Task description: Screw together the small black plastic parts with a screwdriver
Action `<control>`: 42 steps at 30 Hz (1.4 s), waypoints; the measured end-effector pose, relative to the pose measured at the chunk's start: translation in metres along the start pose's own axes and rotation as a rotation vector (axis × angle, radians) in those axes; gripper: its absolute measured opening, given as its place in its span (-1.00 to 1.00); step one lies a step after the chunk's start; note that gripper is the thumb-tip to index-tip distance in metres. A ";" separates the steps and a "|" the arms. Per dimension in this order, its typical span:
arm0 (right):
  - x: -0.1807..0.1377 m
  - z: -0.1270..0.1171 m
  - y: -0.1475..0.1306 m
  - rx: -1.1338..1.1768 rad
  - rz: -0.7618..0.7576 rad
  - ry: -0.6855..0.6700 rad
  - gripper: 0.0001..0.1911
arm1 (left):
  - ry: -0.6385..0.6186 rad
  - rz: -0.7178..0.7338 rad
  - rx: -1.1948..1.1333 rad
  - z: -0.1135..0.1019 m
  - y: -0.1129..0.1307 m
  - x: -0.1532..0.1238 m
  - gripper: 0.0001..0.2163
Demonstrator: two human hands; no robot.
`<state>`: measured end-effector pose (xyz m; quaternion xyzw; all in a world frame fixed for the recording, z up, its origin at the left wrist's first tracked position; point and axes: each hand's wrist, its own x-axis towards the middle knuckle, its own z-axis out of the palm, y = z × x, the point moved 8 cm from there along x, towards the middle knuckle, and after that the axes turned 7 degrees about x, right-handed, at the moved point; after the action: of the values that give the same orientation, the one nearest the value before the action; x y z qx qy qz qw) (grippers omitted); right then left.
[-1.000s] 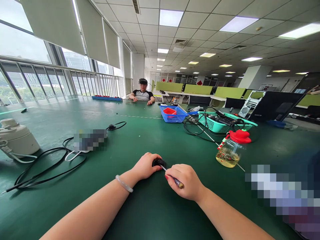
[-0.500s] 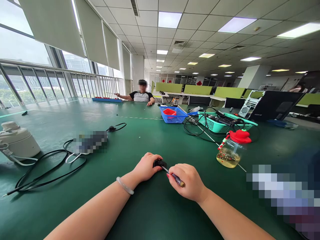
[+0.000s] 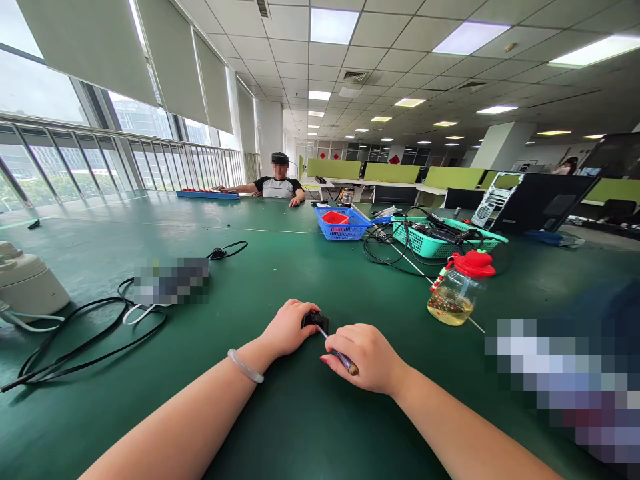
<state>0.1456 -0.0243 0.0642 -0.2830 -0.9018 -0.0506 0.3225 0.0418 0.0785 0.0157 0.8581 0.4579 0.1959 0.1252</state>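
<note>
My left hand (image 3: 289,327) is closed over a small black part (image 3: 316,319) and presses it onto the green table (image 3: 310,267). A pale bangle (image 3: 245,366) circles that wrist. My right hand (image 3: 367,356) is closed around a thin screwdriver (image 3: 342,359), gripped like a pen. Its metal tip points into the black part. Both hands sit close together near the table's front edge.
Black cables (image 3: 90,333) and a white appliance (image 3: 27,283) lie at the left. A glass jar with a red lid (image 3: 457,290) stands to the right. Farther back are a blue basket (image 3: 343,225) and a teal basket (image 3: 440,239). A person (image 3: 278,183) sits at the far end.
My hands keep their grip and barely shift. The view has tilted slightly. The person at the far end has stretched an arm out to the left.
</note>
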 end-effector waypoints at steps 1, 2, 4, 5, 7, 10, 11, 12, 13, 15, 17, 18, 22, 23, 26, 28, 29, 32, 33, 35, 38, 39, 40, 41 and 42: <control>0.000 0.001 0.001 0.003 0.006 -0.009 -0.81 | -0.002 -0.002 0.002 0.000 0.000 0.000 -0.70; 0.000 0.000 0.001 0.004 0.012 -0.009 -0.81 | -0.005 -0.002 0.004 0.000 0.000 0.000 -0.69; 0.000 -0.001 0.002 0.005 0.019 0.007 -0.81 | -0.007 0.001 0.004 0.001 0.000 0.001 -0.69; 0.000 -0.003 0.003 0.005 0.021 0.019 -0.81 | -0.007 0.003 0.003 0.001 0.000 0.001 -0.69; 0.000 -0.005 0.002 0.002 0.019 0.049 -0.80 | -0.008 0.006 0.000 0.001 0.000 0.001 -0.69; 0.000 -0.008 0.002 -0.010 0.015 0.079 -0.79 | -0.012 -0.004 0.003 0.001 0.000 0.001 -0.69; 0.000 -0.008 0.001 -0.015 0.013 0.084 -0.79 | -0.012 -0.008 0.003 0.000 0.000 0.001 -0.69; 0.000 -0.009 0.001 -0.019 0.011 0.090 -0.79 | -0.013 -0.011 0.003 0.000 0.000 0.001 -0.68; 0.001 -0.009 0.000 -0.023 0.008 0.094 -0.79 | -0.014 -0.015 0.001 0.001 0.000 0.001 -0.68; 0.001 -0.010 -0.001 -0.028 0.003 0.104 -0.78 | -0.014 -0.016 -0.003 0.001 0.000 0.000 -0.67; 0.000 -0.011 -0.002 -0.032 -0.002 0.111 -0.78 | -0.016 -0.012 -0.007 0.001 0.000 0.000 -0.67; 0.000 -0.011 -0.002 -0.035 -0.002 0.113 -0.78 | -0.015 -0.010 -0.008 0.001 0.000 0.000 -0.67; 0.000 -0.008 0.000 -0.041 0.012 0.094 -0.77 | -0.018 -0.008 -0.008 0.002 0.000 0.000 -0.69; 0.000 -0.006 0.001 -0.038 0.016 0.081 -0.77 | -0.018 -0.009 -0.003 0.002 0.000 0.000 -0.69; -0.001 -0.001 0.002 -0.017 0.016 0.023 -0.77 | -0.014 -0.013 0.009 0.001 -0.001 0.001 -0.69; -0.001 0.001 0.003 -0.006 0.018 -0.007 -0.77 | -0.014 -0.011 0.008 0.001 0.000 0.001 -0.69; -0.002 0.002 0.004 -0.005 0.020 -0.013 -0.77 | -0.013 -0.009 0.006 0.001 0.000 0.001 -0.69; -0.002 -0.001 0.005 -0.014 0.025 0.006 -0.77 | -0.010 -0.015 -0.002 0.000 0.000 0.000 -0.69; -0.002 -0.002 0.004 -0.020 0.020 0.019 -0.77 | -0.010 -0.018 -0.005 0.000 0.000 0.000 -0.69; -0.002 -0.005 0.004 -0.037 0.014 0.046 -0.76 | -0.011 -0.019 -0.013 -0.001 0.001 0.000 -0.69; -0.001 -0.009 0.004 -0.044 0.027 0.074 -0.76 | -0.012 -0.018 -0.018 -0.001 0.000 0.000 -0.69; -0.001 -0.010 0.005 -0.038 0.035 0.075 -0.76 | -0.013 -0.020 -0.017 -0.001 0.000 0.000 -0.69; -0.001 -0.010 0.006 -0.030 0.042 0.074 -0.76 | -0.013 -0.022 -0.016 0.000 0.000 0.000 -0.69; -0.001 -0.011 0.006 -0.024 0.047 0.073 -0.76 | -0.013 -0.022 -0.016 0.000 0.000 0.000 -0.69; -0.001 -0.011 0.006 -0.020 0.050 0.073 -0.76 | -0.012 -0.021 -0.016 0.000 0.000 0.000 -0.70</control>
<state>0.1556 -0.0225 0.0714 -0.3066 -0.8816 -0.0618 0.3535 0.0415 0.0785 0.0160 0.8533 0.4648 0.1928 0.1369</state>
